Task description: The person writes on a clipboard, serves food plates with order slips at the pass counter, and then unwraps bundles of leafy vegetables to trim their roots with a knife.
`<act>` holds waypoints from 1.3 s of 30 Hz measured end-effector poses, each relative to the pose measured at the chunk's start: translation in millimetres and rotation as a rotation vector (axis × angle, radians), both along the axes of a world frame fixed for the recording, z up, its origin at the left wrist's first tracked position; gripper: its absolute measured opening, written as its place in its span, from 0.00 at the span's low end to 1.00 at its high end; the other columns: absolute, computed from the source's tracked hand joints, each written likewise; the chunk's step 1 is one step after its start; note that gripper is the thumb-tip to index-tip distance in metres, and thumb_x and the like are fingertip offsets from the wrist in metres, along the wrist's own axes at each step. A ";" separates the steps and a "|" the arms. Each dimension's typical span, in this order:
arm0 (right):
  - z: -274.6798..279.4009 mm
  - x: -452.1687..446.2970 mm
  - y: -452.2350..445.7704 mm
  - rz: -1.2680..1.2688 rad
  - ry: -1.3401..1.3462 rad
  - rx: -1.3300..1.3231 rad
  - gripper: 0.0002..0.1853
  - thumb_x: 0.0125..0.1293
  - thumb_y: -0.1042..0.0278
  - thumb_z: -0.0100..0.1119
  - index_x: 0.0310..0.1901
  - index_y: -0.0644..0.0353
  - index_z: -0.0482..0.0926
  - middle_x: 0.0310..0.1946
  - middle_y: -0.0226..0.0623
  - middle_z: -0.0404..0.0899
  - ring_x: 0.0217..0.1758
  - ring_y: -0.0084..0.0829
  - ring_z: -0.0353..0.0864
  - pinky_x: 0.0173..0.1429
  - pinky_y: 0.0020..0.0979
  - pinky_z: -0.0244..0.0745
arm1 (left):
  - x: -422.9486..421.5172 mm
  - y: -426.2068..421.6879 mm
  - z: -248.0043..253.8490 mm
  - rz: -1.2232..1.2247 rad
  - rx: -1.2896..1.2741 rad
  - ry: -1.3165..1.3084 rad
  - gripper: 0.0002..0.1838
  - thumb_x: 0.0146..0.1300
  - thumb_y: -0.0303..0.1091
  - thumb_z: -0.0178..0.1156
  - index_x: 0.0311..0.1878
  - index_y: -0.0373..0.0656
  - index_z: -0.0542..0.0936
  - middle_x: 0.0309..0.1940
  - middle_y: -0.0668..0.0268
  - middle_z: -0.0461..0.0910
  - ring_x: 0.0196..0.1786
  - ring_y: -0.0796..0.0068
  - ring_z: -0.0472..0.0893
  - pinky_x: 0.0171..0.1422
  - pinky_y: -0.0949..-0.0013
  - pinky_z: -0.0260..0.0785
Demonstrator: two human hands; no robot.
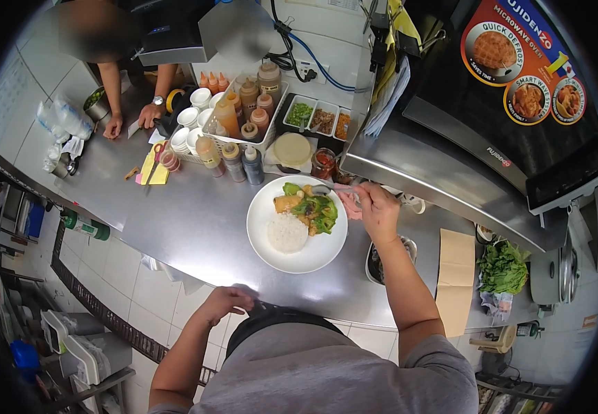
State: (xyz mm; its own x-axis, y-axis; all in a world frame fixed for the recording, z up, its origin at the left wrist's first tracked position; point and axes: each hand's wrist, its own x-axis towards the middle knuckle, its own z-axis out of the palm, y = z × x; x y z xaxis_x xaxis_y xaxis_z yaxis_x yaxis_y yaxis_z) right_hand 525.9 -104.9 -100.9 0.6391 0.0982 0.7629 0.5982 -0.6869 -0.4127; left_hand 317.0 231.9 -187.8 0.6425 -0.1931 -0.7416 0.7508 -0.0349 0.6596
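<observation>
A white round plate [261,238] lies on the steel counter, with a mound of white rice [287,233] on its lower left part and green vegetables with brown pieces [321,212] along its upper right. My right hand [380,210] is closed around the handle of a spoon [323,190], whose bowl touches the food near the plate's upper rim. Near my waist, at the counter's front edge, my left hand [228,303] has its fingers curled; whether it holds anything is hidden. A pink cloth [349,204] lies right of the plate, partly behind my right hand.
Sauce bottles and white cups fill a basket [271,127] behind the plate. Right of it are a topping tray [316,117] and a red jar [323,163]. A dark container [375,265], brown paper [455,276] and lettuce [503,268] are at right. Another person's hands [148,115] rest at back left.
</observation>
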 end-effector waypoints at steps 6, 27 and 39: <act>-80.2 52.0 -52.5 -0.150 0.752 0.738 0.10 0.62 0.64 0.66 0.31 0.63 0.83 0.15 0.30 0.75 0.13 0.22 0.71 0.16 0.25 0.61 | -28.2 -0.6 -39.9 0.153 0.054 0.138 0.18 0.65 0.44 0.62 0.34 0.36 0.80 0.25 0.61 0.81 0.30 0.66 0.83 0.37 0.64 0.79; 1.7 31.1 -13.6 -0.267 0.401 -0.185 0.17 0.63 0.58 0.62 0.46 0.63 0.80 0.33 0.44 0.82 0.36 0.41 0.80 0.45 0.37 0.74 | -180.8 110.8 -263.2 -0.115 0.771 -0.086 0.19 0.59 0.53 0.62 0.37 0.46 0.87 0.39 0.57 0.85 0.41 0.58 0.83 0.49 0.58 0.74; -139.6 -255.2 147.5 0.391 1.814 0.220 0.09 0.60 0.66 0.63 0.41 0.59 0.82 0.28 0.29 0.81 0.25 0.19 0.76 0.28 0.22 0.71 | -323.2 353.8 -245.5 -0.084 0.801 0.272 0.21 0.58 0.49 0.61 0.33 0.36 0.85 0.26 0.56 0.83 0.32 0.61 0.82 0.39 0.61 0.74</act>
State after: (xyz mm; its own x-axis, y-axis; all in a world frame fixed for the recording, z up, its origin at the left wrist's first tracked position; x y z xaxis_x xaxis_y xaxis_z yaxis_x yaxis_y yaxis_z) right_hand 270.7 42.6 -240.5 0.5509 0.4275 -0.7168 -0.5255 -0.4895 -0.6959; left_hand -6.3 585.7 -433.3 0.4289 0.4171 -0.8013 0.8537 -0.4772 0.2086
